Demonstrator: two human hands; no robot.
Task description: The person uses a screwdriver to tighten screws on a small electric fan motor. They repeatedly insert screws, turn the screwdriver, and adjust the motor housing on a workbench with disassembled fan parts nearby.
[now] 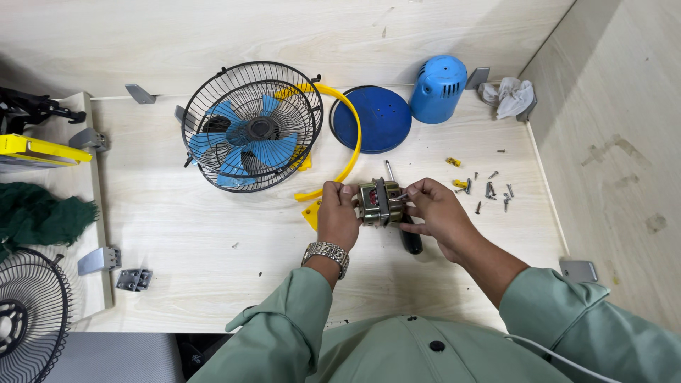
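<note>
Both hands hold a small metal fan motor [379,203] above the pale wooden table [213,248]. My left hand [337,216], with a metal watch on its wrist, grips the motor's left end. My right hand [438,213] pinches the motor's right side at the shaft. A screwdriver [404,223] with a black handle lies on the table under the motor and my right hand. A black wire fan cage with blue blades [248,128] lies at the back left, with a yellow curved bracket [340,142] beside it.
A blue round disc [376,117] and a blue motor cover [438,89] sit at the back. Several loose screws [489,191] and small yellow pieces [457,174] lie to the right. A crumpled cloth [512,96] is in the far corner. Another wire cage [28,312] is at the lower left.
</note>
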